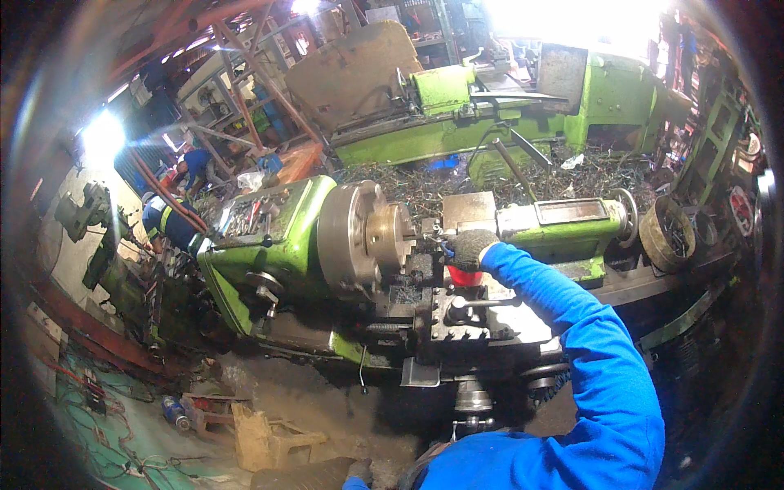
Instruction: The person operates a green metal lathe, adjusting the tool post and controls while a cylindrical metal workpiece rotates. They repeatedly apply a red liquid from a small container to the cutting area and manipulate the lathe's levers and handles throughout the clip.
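My right hand [471, 248], in a dark knitted glove and blue sleeve, reaches over the carriage of a green lathe [302, 237]. Its fingers curl together just right of the chuck [351, 237], which has a round metal workpiece [390, 233] in it. Whatever the fingers grip is too small to make out. Directly beneath this hand is a red container [465, 276], partly hidden by it. The tool post [461, 314] with its lever stands nearer to me. My left hand [359, 469], also gloved, is low at the bottom edge; its fingers are not clear.
The tailstock [563, 224] with its handwheel lies to the right, beside a bucket [667, 233] of metal scraps. Behind runs a second green machine [457, 122] amid metal shavings. Another person [167, 219] bends at the far left. A wooden stool [269, 441] and cables [106, 433] lie lower left.
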A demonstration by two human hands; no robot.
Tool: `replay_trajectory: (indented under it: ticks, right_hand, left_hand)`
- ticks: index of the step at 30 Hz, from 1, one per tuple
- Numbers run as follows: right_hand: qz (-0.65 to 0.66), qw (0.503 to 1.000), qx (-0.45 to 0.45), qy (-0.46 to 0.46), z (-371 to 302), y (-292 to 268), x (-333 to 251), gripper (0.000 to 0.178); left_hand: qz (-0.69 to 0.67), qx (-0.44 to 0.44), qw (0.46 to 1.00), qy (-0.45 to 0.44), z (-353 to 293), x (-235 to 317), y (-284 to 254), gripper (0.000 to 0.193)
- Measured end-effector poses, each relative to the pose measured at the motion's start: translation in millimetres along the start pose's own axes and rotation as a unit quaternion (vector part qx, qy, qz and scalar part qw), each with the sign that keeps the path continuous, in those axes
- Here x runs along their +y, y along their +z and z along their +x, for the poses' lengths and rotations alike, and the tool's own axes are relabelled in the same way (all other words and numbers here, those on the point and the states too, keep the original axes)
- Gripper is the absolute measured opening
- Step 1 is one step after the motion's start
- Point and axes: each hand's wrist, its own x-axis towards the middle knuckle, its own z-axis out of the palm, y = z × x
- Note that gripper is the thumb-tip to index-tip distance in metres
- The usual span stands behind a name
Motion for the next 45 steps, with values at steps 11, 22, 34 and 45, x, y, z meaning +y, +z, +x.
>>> replay_trajectory:
  ticks: [11,22,34,45]
  right_hand:
    - [-0.015,0.999,-0.042,0.018,-4.6,-17.7,-11.0,0.049]
    - [-0.021,0.999,-0.029,0.004,4.3,-3.4,-2.5,0.055]
    - [-0.030,0.999,-0.028,0.002,-0.3,-1.3,-6.1,0.050]
    - [-0.045,0.998,-0.053,-0.001,-10.4,-28.1,-29.2,0.038]
  left_hand:
    - [-0.008,0.001,1.000,-0.008,3.7,-2.2,-1.0,0.035]
    - [-0.028,-0.005,0.999,-0.020,4.9,-3.6,-0.3,0.033]
    - [0.008,-0.004,1.000,-0.003,2.5,3.6,0.1,0.029]
    - [0.027,-0.009,0.999,0.015,7.6,0.6,-1.1,0.028]
